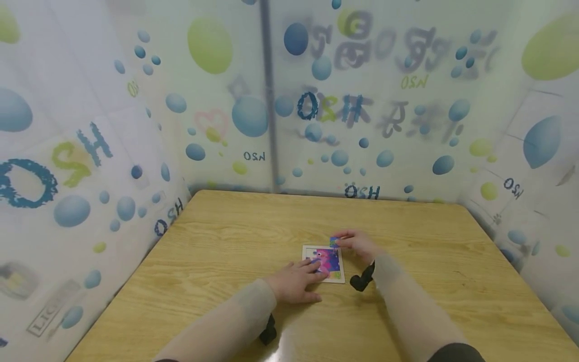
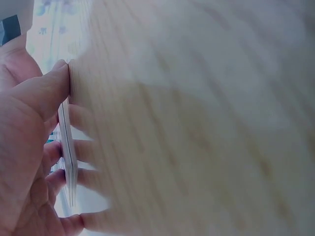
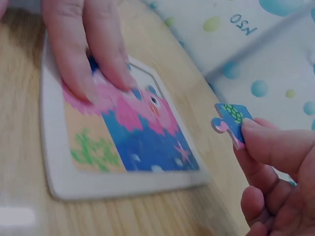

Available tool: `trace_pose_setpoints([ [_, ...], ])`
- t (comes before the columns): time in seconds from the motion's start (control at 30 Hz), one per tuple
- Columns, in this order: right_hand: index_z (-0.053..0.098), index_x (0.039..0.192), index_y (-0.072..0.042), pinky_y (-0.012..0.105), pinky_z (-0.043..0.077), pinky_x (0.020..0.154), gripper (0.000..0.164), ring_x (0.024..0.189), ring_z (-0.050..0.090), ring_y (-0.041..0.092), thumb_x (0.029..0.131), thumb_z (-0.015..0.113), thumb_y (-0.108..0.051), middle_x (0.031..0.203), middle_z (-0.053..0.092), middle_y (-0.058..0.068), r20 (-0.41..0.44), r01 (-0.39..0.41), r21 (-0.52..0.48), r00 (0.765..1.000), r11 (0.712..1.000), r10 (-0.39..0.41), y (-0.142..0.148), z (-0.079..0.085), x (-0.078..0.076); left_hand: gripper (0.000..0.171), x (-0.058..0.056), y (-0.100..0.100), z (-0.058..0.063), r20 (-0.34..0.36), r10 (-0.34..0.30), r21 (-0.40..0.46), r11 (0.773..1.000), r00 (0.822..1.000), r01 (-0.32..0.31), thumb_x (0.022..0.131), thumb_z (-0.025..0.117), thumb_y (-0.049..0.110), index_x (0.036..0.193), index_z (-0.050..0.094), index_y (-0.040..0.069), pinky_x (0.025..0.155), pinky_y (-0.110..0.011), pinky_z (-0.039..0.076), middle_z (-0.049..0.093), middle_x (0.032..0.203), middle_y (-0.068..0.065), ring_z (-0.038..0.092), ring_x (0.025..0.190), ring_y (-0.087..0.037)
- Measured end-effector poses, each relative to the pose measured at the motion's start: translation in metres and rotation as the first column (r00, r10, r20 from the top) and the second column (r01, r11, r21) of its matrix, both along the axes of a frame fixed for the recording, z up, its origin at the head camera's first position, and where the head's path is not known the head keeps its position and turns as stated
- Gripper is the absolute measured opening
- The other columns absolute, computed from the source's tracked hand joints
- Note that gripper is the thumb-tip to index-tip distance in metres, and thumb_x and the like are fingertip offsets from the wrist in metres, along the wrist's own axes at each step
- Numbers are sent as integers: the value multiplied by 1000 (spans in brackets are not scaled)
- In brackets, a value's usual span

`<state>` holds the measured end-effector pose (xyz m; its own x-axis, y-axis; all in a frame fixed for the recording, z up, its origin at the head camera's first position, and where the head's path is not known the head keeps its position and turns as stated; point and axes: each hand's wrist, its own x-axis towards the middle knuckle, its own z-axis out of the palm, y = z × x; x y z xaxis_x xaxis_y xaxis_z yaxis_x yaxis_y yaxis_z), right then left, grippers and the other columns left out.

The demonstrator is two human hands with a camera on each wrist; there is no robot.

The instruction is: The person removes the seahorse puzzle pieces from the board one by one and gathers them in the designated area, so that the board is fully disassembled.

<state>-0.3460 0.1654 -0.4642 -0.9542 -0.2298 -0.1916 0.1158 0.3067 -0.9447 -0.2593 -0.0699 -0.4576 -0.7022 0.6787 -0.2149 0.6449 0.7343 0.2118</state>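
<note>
A jigsaw puzzle (image 1: 332,259) in a white frame lies on the table, its picture a pink sea creature on blue with green plants on sand. My left hand (image 1: 296,282) rests over its left side, fingers spread and fingertips (image 3: 90,93) on the picture; the thumb lies off the frame. Between thumb and fingers, my right hand (image 1: 359,244) pinches a blue puzzle piece (image 3: 231,120) with a green turtle and some pink on it, close beyond the frame's far right corner. Along the puzzle's far side, a pale part of the frame (image 3: 140,73) shows without picture.
The wooden table (image 1: 244,221) spreads around the puzzle on all sides. Behind and at both sides hang white curtains (image 1: 384,141) printed with blue and green drops. Dark wrist devices (image 1: 362,279) sit on both forearms, low over the tabletop.
</note>
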Motion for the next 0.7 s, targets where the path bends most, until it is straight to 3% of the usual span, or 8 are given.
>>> trace_pose_setpoints([
  [0.37,61,118,8,33,45,83,30,88,58,16,92,64,-6,97,66,4,-30,26,25,999,999,-25,45,4,-3,64,1,-1,1,-3,-7,1,1000,1000,7,94,47,59,150,30,36,112,-58,22,18,159,1,16,146,-26],
  [0.57,59,119,9,34,45,81,31,92,57,20,92,62,-6,101,63,8,-33,17,71,999,997,-14,59,5,-2,64,3,-1,2,3,1,9,1000,1000,-1,93,48,59,150,31,36,112,-58,21,17,160,2,15,146,-25],
  [0.7,59,115,9,31,45,72,28,87,53,20,91,62,-4,100,62,10,-35,22,114,999,993,-18,65,4,0,64,4,0,3,8,3,15,1000,1000,-4,93,49,58,150,32,36,112,-58,21,18,160,2,15,146,-25],
])
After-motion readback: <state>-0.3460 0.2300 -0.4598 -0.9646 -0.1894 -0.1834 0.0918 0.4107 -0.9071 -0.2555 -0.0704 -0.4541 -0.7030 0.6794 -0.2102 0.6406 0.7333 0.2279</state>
